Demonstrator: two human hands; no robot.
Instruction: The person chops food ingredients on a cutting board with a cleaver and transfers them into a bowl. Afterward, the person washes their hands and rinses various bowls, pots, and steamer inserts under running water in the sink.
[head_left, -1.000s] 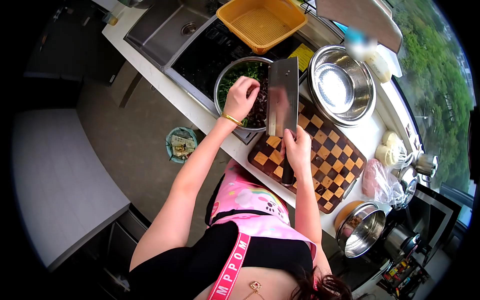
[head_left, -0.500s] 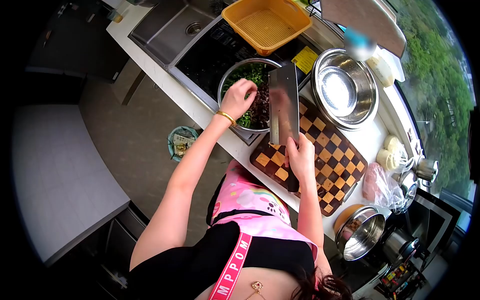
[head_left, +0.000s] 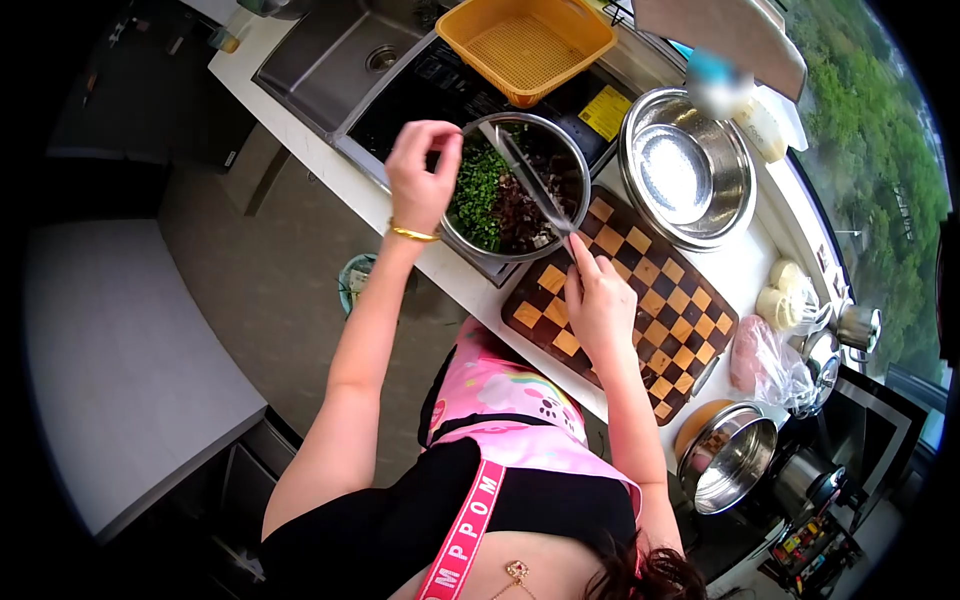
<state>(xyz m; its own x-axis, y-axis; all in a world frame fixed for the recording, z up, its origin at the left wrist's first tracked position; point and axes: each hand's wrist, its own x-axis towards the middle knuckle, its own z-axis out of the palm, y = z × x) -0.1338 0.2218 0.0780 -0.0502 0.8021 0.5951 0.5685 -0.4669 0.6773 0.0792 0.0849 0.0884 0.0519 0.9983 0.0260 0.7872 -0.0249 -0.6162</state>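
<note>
Gripping the cleaver [head_left: 530,180] by its handle, our right hand [head_left: 605,305] holds the blade nearly edge-on across the mixing bowl [head_left: 580,170]. Our left hand [head_left: 425,180] hangs at the bowl's left rim, fingers curled toward the thumb; we cannot tell whether they pinch anything. Those fingertips are near the blade's far end, so a slip or sideways swing could cut us. A knock from the blade might tip the bowl or scatter its contents, we judge.

Inside lie fine, moist-looking chopped greens [head_left: 478,205] beside coarser, dark reddish pieces [head_left: 520,212]. Just beside the round metal bowl is a rectangular checkered wooden board [head_left: 655,290]; farther out, shiny steel basins [head_left: 738,205] sit on the smooth white counter [head_left: 745,278], and a perforated yellow plastic basket [head_left: 530,55] stands beyond.
</note>
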